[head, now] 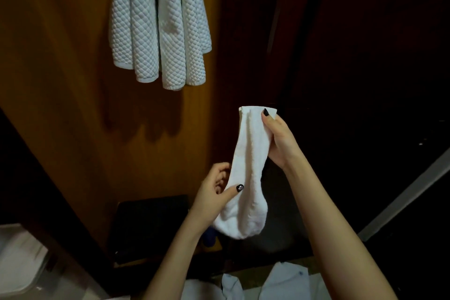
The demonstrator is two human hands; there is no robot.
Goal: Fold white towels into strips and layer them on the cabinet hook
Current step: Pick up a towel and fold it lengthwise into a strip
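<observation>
A white towel (248,173) folded into a narrow strip hangs upright in front of me, its folded end sagging at the bottom. My right hand (280,139) pinches its top right corner with thumb and fingers. My left hand (216,190) grips the strip's left edge lower down, thumb across the front. Several white quilted towels (158,22) hang in layers at the top of the brown cabinet door (60,80); the hook itself is out of view.
A dark box-like object (151,229) sits low inside the cabinet. The cabinet's right side (365,56) is dark. White cloth (280,282) lies at the bottom edge, and a pale object (19,258) at lower left.
</observation>
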